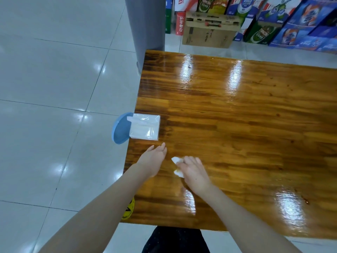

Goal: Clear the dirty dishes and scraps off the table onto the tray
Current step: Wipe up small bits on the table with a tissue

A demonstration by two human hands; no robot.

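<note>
Tissue wad point(176, 160), gripped in my right hand point(193, 170) against the table point(237, 115), needed firm, flat strokes toward my open left hand point(155, 158)

We see bare shiny wood over the middle and right of the table point(237, 115); a hand could slide there. On the left edge lies a pack of tissues point(145, 127). A blue round thing point(121, 128) sticks out past the edge beside it. Our left hand point(155, 159), fingers straight, is near the pack, with a strip of wood between. Our right hand point(193, 170) grips a white tissue point(176, 159), a small gap from the left. A tall gray bin point(145, 24) stands at the far left corner. Boxes point(209, 33) stand on the floor behind.
</note>
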